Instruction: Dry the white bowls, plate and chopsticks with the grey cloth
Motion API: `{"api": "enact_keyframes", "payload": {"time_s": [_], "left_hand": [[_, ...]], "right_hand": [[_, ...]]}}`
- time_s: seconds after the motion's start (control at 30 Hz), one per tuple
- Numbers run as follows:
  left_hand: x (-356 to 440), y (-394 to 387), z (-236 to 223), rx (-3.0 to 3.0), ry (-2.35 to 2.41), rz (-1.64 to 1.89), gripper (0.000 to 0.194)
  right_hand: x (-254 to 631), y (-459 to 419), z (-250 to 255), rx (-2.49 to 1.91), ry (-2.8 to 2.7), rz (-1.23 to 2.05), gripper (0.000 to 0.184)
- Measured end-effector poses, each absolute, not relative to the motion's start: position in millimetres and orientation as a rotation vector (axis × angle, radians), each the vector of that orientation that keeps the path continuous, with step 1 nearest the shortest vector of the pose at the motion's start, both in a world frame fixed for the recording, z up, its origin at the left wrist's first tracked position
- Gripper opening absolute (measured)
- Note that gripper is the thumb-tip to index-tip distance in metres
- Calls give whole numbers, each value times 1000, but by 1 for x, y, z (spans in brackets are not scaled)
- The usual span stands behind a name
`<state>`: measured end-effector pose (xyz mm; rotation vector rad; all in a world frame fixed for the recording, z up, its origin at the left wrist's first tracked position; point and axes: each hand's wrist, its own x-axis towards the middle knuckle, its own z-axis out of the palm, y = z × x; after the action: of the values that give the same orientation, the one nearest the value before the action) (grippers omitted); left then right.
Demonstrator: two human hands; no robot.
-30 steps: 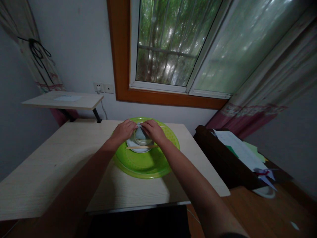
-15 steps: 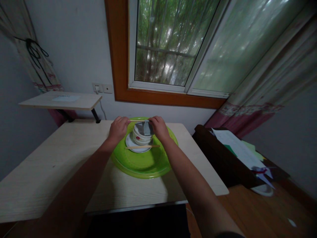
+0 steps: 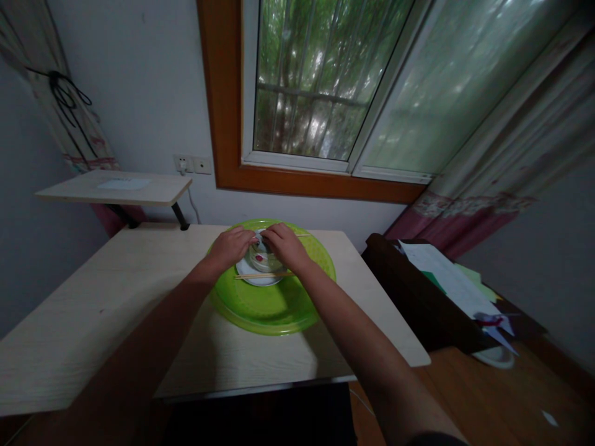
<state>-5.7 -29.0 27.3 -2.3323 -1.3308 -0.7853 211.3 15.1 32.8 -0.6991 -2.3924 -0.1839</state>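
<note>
My left hand (image 3: 231, 246) is closed, its fingertips pinching near the left end of thin wooden chopsticks (image 3: 304, 235); the grip itself is mostly hidden. Close beside it, my right hand (image 3: 285, 245) is closed on a grey cloth (image 3: 261, 243) wrapped about the chopsticks, whose far end pokes out to the right behind that hand. Both hands hover over stacked white bowls (image 3: 264, 261) with a red pattern. The bowls stand on a white plate (image 3: 258, 280). Another pair of chopsticks (image 3: 255, 276) lies across the plate's front. All this sits within a green basin (image 3: 274, 329).
The basin rests on a light wooden table (image 3: 186, 365). A small raised shelf (image 3: 116, 192) with a paper on it stands at the back left. To the right is a dark piece of furniture (image 3: 404, 291) with papers (image 3: 441, 279). A window (image 3: 320, 80) is behind.
My right hand has slid left with the cloth, toward my left hand, which moved slightly right. The chopsticks now stick out past the right hand, and the bowls are more covered.
</note>
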Motion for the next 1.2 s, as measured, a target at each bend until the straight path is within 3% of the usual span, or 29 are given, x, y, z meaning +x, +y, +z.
{"api": "enact_keyframes", "payload": {"time_s": [0.17,0.5,1.2], "left_hand": [[-9,-29,28,-2249,-1427,-845,32],[-22,-24,29,-2052,-1624,-1343,34],[-10,-24,24,-2394,-1401,-860,32]], "right_hand": [[216,20,34,-774,-2352,-205,26],[239,31,39,-942,-2065,-54,20],[213,19,31,-731,-2420,-94,30]]}}
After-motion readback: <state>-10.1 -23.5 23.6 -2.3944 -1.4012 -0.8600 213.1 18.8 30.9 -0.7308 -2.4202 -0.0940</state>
